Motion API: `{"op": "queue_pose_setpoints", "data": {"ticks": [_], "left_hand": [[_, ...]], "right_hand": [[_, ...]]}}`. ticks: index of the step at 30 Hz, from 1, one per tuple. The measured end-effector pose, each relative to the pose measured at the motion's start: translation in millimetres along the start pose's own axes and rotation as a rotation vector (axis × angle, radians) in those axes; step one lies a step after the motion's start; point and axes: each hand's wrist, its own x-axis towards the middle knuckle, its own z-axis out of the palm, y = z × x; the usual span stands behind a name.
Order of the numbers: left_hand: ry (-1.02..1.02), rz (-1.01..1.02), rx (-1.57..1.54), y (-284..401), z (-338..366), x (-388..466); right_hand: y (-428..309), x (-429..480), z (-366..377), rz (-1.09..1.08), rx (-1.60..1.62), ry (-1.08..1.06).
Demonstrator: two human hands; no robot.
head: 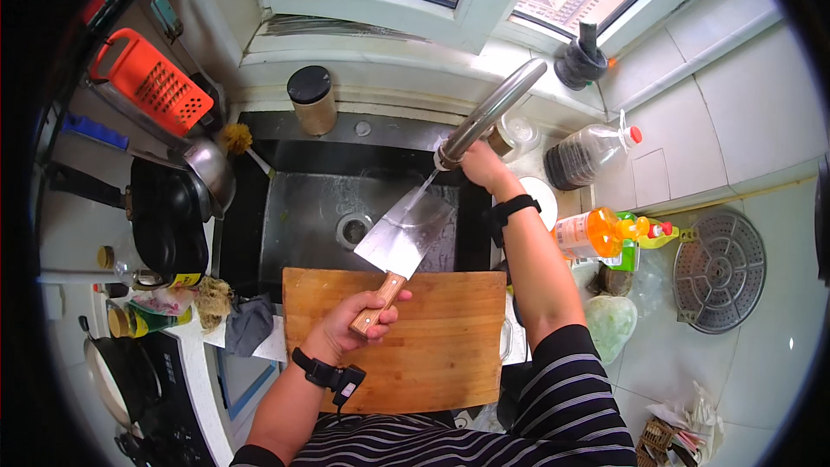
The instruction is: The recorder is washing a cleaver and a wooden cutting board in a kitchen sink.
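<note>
My left hand (pixel 343 324) grips a cleaver (pixel 405 237) by its wooden handle. Its broad metal blade is over the black sink (pixel 295 207), under a thin stream of water from the metal faucet (pixel 496 104). My right hand (pixel 486 168) reaches past the spout to the base of the faucet; its fingers are hidden there, so I cannot tell whether they hold anything. Below the cleaver handle, a wooden cutting board (pixel 421 357) lies across the near edge of the sink. The drain (pixel 355 229) shows left of the blade.
Behind the sink stands a black-lidded jar (pixel 312 100). To the right are an orange detergent bottle (pixel 587 233), a plastic jug of dark liquid (pixel 577 159) and a mortar (pixel 580 61). A black pan (pixel 165 220) and an orange grater (pixel 155 87) hang at left, near a dish brush (pixel 240 139).
</note>
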Motion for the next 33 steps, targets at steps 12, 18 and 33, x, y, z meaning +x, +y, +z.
{"op": "queue_pose_setpoints", "data": {"ticks": [12,18,33], "left_hand": [[0.009,0.092,0.092,-2,13,2],[-0.124,-0.008,0.162,-19,2,19],[0.122,-0.115,1.067,-16,40,-46]], "right_hand": [[4,-122,41,0.495,0.374,-0.064],[-27,-206,113,0.533,0.848,-0.3],[-36,-255,80,0.378,0.288,-0.044]]}}
